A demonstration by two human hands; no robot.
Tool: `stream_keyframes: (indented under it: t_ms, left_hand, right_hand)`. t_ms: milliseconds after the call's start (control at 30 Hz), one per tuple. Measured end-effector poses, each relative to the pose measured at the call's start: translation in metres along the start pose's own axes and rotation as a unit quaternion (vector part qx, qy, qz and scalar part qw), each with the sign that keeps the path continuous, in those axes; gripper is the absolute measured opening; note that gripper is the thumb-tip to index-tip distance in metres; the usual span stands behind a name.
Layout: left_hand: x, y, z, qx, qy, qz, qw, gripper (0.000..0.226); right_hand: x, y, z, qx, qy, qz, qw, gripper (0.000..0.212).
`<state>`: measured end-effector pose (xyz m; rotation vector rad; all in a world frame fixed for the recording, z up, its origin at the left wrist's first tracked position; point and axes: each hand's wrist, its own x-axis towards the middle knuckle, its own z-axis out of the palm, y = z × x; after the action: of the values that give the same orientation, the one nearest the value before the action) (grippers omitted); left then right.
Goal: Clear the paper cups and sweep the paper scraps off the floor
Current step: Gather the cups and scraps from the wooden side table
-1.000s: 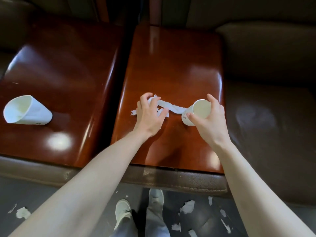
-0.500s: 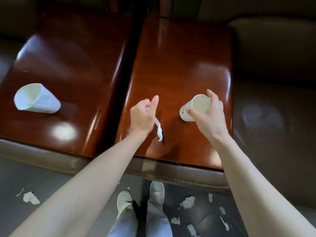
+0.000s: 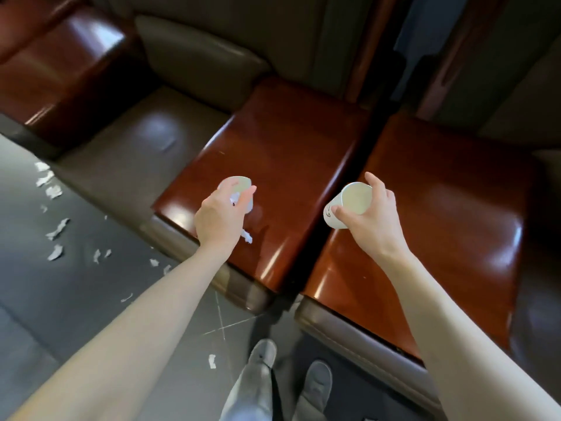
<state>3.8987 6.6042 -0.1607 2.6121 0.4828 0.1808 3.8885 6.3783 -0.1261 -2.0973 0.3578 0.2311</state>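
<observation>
Two paper cups show, one at each hand. The right hand (image 3: pixel 368 218) has its grip closed round a tilted cup (image 3: pixel 349 205), mouth toward the camera, held above the gap between two glossy wooden surfaces (image 3: pixel 291 141). The left hand (image 3: pixel 220 217) pinches a torn paper strip (image 3: pixel 247 237) that dangles below it, and reaches over the second cup (image 3: pixel 239 185) on the left surface; whether it touches that cup I cannot tell. Paper scraps (image 3: pixel 56 229) litter the grey floor (image 3: pixel 45 299) to the left.

Two white paper cups (image 3: pixel 352 205) (image 3: pixel 239 189) held tilted; torn paper scraps (image 3: pixel 56 229) litter floor.
</observation>
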Motion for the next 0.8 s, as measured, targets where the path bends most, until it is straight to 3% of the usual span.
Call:
stream_keyframes:
  t_ms: [133, 200, 300, 433, 633, 800]
  left_hand:
    - [0.037, -0.044, -0.001, 0.09, -0.073, -0.056, 0.992, 0.094]
    - [0.059, -0.056, 0.004, 0.162, -0.122, -0.043, 0.978, 0.11]
    - [0.079, -0.059, 0.009, 0.181, -0.169, -0.05, 0.968, 0.107]
    - [0.089, -0.064, 0.024, 0.211, -0.237, 0.032, 0.948, 0.092]
    - [0.084, -0.054, 0.017, 0.166, -0.239, 0.108, 0.951, 0.072]
    - [0.06, 0.011, -0.007, 0.12, -0.258, 0.191, 0.939, 0.06]
  right_hand:
    - [0.01, -0.034, 0.045, -0.001, -0.042, -0.025, 0.999, 0.084]
    - [0.019, -0.043, 0.063, 0.0, -0.051, -0.033, 0.998, 0.085]
    - [0.03, -0.049, 0.089, -0.003, -0.055, -0.03, 0.998, 0.086]
    - [0.036, -0.047, 0.114, -0.008, -0.062, -0.011, 0.998, 0.087]
    - [0.024, -0.045, 0.108, -0.008, -0.03, 0.016, 0.999, 0.093]
    - [-0.014, -0.04, 0.063, -0.001, 0.034, 0.057, 0.998, 0.079]
